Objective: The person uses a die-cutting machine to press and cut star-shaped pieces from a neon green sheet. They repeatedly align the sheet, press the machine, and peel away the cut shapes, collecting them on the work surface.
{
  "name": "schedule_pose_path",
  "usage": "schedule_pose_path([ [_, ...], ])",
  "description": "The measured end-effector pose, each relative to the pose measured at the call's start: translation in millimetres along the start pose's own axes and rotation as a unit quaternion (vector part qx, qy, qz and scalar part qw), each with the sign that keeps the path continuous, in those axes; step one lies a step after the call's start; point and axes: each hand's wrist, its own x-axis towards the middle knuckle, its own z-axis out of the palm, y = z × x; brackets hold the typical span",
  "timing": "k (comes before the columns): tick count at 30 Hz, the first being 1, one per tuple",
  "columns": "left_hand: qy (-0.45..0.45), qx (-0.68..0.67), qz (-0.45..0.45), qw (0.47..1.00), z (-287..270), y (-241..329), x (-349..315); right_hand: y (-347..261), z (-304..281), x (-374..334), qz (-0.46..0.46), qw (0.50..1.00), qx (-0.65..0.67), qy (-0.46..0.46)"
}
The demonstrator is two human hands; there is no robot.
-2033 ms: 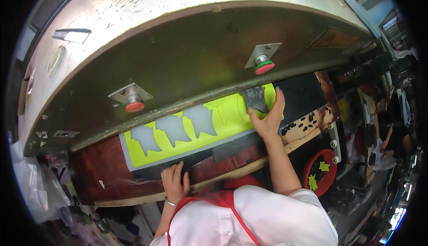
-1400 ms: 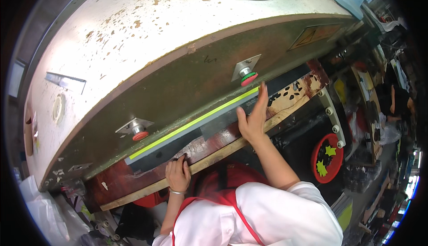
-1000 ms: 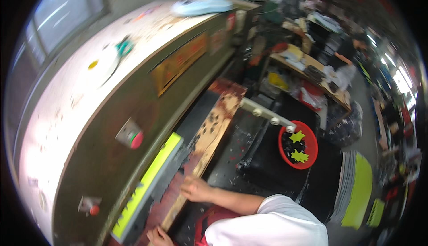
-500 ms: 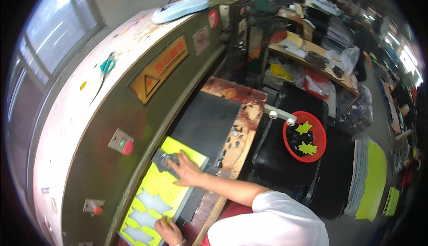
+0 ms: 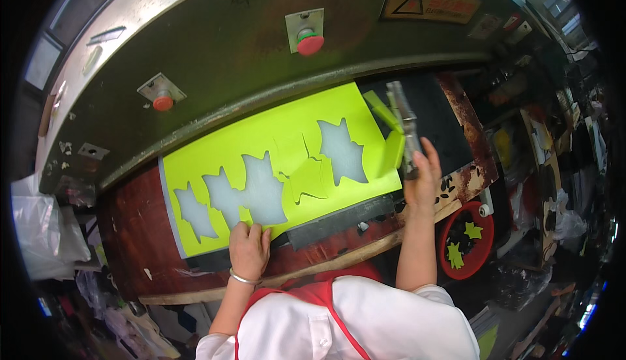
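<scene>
A bright yellow-green sheet [image 5: 303,115] lies on the machine bed, with several jagged star-like cutouts showing grey-white beneath. One shape [image 5: 306,176] is outlined by cut lines but still sits in the sheet. My left hand [image 5: 250,250] has its fingers curled together on the sheet's near edge, beside a cutout. At the sheet's right end my right hand [image 5: 422,176] grips a metal cutting die [image 5: 405,128], tipped up on its side. Folded yellow-green pieces [image 5: 393,148] stick out on the die's left; whether they are attached to it I cannot tell.
Behind the bed runs the green machine's beam [image 5: 228,53], carrying red push buttons [image 5: 310,42]. A red basin [image 5: 466,239] with yellow-green cut pieces and dark scraps stands at the right. Small dark scraps [image 5: 447,189] lie on the board near my right wrist.
My view has turned, bringing the whole sheet into sight. My right hand has lifted the die from lying flat on the sheet and tilted it up. The left hand remains at the near edge.
</scene>
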Motion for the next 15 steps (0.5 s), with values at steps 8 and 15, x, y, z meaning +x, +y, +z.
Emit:
schedule_pose_path([
  [8, -0.073, 0.033, 0.086, 0.993, -17.9, 5.2, 11.6, -47.1, -67.9, -37.6, -0.104, 0.990, -0.060, 0.070],
  [15, 0.018, -0.253, 0.067, 0.965, -7.5, 83.9, 80.8, -31.9, -60.9, -92.7, -0.049, 0.998, -0.007, -0.047],
])
